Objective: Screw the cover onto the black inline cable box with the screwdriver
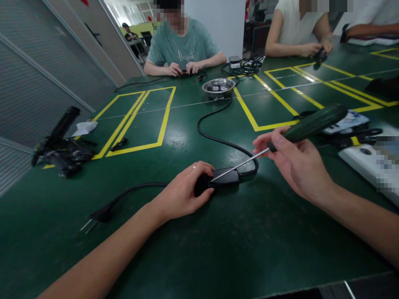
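Observation:
My left hand (190,189) is closed around the left end of a black power adapter (226,176) that lies on the green table. In my right hand (301,166) is a screwdriver (314,124) with a dark green handle, held tilted. Its thin metal shaft slants down to the left, and the tip meets the adapter close to my left fingers. A black cord runs left from the adapter to a two-pin plug (101,214). From the other end a cable (218,141) curls away toward a metal bowl. My fingers hide the adapter's left end.
The metal bowl (218,88) holds small dark parts. Black bagged items (65,153) lie at left beside a small black piece (119,144). A white power strip (370,166) is at right. Yellow tape (165,120) marks the table (199,257). Across it, people handle dark objects near coiled cables (251,65).

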Available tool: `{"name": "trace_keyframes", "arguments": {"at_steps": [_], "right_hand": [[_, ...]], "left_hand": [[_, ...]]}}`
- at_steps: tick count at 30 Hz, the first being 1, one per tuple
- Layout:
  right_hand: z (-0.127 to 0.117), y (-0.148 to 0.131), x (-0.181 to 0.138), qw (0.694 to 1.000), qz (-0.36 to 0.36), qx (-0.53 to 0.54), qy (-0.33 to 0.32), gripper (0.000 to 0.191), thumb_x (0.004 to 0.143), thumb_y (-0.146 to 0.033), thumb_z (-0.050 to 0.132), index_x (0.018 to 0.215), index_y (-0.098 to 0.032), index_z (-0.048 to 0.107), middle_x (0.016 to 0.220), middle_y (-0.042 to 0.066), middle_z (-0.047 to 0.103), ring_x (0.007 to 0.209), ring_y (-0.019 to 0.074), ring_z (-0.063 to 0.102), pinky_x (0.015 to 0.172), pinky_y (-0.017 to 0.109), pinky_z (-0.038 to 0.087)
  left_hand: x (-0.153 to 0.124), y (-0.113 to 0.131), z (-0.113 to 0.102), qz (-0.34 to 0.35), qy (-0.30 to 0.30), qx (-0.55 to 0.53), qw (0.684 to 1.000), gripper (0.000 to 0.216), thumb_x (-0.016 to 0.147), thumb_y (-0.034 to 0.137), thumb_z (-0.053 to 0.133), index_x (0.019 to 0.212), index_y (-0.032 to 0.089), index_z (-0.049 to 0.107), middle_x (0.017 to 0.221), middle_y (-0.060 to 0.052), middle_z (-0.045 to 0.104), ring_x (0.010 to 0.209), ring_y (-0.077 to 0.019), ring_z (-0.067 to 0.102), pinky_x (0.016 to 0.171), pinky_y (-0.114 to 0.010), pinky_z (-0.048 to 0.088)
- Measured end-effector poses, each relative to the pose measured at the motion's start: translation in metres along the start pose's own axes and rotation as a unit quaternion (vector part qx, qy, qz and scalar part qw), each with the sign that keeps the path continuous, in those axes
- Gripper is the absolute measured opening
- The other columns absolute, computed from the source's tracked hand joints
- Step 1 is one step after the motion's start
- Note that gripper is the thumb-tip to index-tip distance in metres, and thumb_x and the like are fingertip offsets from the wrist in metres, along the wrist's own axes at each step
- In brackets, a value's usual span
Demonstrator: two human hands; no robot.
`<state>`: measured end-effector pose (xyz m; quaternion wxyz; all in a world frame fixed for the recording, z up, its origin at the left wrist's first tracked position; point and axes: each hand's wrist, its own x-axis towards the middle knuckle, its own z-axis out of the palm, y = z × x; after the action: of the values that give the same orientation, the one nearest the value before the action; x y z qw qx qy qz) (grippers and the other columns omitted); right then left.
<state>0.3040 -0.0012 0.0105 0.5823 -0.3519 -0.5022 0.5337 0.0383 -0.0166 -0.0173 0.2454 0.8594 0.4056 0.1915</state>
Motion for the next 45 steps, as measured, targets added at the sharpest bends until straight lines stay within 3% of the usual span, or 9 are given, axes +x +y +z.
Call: {"name": "trace_keyframes", "arguments": {"at_steps": [7, 13, 17, 20, 25, 34, 38, 42, 45], "right_hand": [[-0.001, -0.0011, -0.0019, 0.999, 0.02, 0.034, -0.008, 0.024, 0.086, -0.024, 0.057, 0.108, -0.029, 0.067, 0.104, 0.003, 0.07, 0.103, 0.0212, 0.063, 0.087, 0.04, 0.052], [-0.0028, 0.0019, 0.0012, 1.0, -0.008, -0.026, 0.007, 0.009, 0.087, -0.03, 0.064, 0.09, -0.025, 0.071, 0.096, 0.002, 0.069, 0.09, 0.0173, 0.064, 0.079, 0.033, 0.054], [-0.0028, 0.0041, 0.0032, 0.999, -0.011, -0.044, 0.018, 0.01, 0.084, -0.033, 0.069, 0.08, -0.024, 0.066, 0.088, 0.001, 0.067, 0.086, 0.0162, 0.063, 0.076, 0.031, 0.054], [-0.003, 0.0042, 0.0024, 1.0, 0.005, 0.0, 0.007, 0.005, 0.086, -0.03, 0.065, 0.09, -0.027, 0.065, 0.092, 0.0, 0.068, 0.09, 0.0166, 0.064, 0.078, 0.033, 0.054], [-0.0049, 0.0024, 0.0004, 0.998, 0.015, 0.053, -0.013, 0.023, 0.09, -0.018, 0.053, 0.108, -0.025, 0.065, 0.098, 0.003, 0.069, 0.094, 0.0171, 0.064, 0.081, 0.034, 0.053], [-0.0058, 0.0068, 0.004, 0.998, -0.049, -0.033, 0.003, 0.008, 0.086, -0.028, 0.068, 0.08, -0.022, 0.067, 0.081, 0.001, 0.066, 0.078, 0.0143, 0.064, 0.069, 0.029, 0.054], [-0.0055, 0.0056, 0.0027, 1.0, -0.022, 0.008, -0.014, 0.005, 0.087, -0.026, 0.064, 0.092, -0.025, 0.063, 0.088, 0.0, 0.066, 0.079, 0.015, 0.064, 0.067, 0.03, 0.055], [-0.0072, 0.0041, 0.0001, 0.999, 0.003, 0.041, -0.035, 0.023, 0.089, -0.018, 0.054, 0.11, -0.025, 0.06, 0.095, 0.002, 0.068, 0.078, 0.0154, 0.065, 0.07, 0.033, 0.054], [-0.0072, 0.0044, -0.0001, 0.999, -0.009, 0.023, -0.028, 0.019, 0.09, -0.019, 0.055, 0.107, -0.023, 0.062, 0.096, 0.003, 0.068, 0.073, 0.0143, 0.064, 0.068, 0.033, 0.053]], "left_hand": [[-0.0001, 0.0013, -0.0002, -0.006, -0.004, -0.001, 1.0, 0.027, 0.086, 0.024, 0.06, 0.11, 0.021, 0.047, 0.121, -0.01, 0.055, 0.11, -0.0236, 0.057, 0.098, -0.044, 0.048], [-0.0002, 0.001, -0.0009, -0.006, -0.009, 0.001, 1.0, 0.027, 0.087, 0.024, 0.059, 0.11, 0.021, 0.046, 0.122, -0.009, 0.054, 0.111, -0.0227, 0.056, 0.098, -0.043, 0.048], [0.0, 0.0006, -0.0014, -0.005, -0.009, 0.002, 1.0, 0.027, 0.087, 0.024, 0.059, 0.11, 0.021, 0.046, 0.122, -0.01, 0.054, 0.111, -0.0227, 0.056, 0.098, -0.042, 0.047], [0.0003, 0.0002, -0.0018, -0.007, -0.01, 0.003, 1.0, 0.026, 0.087, 0.024, 0.059, 0.11, 0.021, 0.046, 0.122, -0.01, 0.054, 0.111, -0.0229, 0.056, 0.097, -0.042, 0.047], [0.0001, 0.0005, -0.0014, -0.013, -0.011, 0.004, 1.0, 0.027, 0.087, 0.025, 0.059, 0.111, 0.021, 0.046, 0.123, -0.009, 0.054, 0.111, -0.0227, 0.055, 0.097, -0.042, 0.047], [-0.0008, 0.0014, -0.0013, -0.014, -0.016, 0.004, 1.0, 0.027, 0.087, 0.025, 0.058, 0.11, 0.021, 0.045, 0.123, -0.008, 0.053, 0.112, -0.0211, 0.054, 0.099, -0.04, 0.046], [-0.0013, 0.0006, -0.001, -0.016, -0.015, 0.001, 1.0, 0.027, 0.087, 0.025, 0.059, 0.11, 0.022, 0.045, 0.123, -0.008, 0.053, 0.112, -0.0214, 0.054, 0.098, -0.04, 0.046], [-0.0013, 0.0001, -0.0007, -0.02, -0.015, 0.006, 1.0, 0.027, 0.087, 0.025, 0.059, 0.11, 0.022, 0.045, 0.123, -0.008, 0.053, 0.112, -0.0216, 0.054, 0.098, -0.04, 0.046], [-0.0008, 0.0004, -0.0009, -0.018, -0.013, 0.007, 1.0, 0.027, 0.087, 0.025, 0.059, 0.111, 0.022, 0.045, 0.124, -0.008, 0.053, 0.112, -0.0213, 0.055, 0.098, -0.04, 0.046]]}}
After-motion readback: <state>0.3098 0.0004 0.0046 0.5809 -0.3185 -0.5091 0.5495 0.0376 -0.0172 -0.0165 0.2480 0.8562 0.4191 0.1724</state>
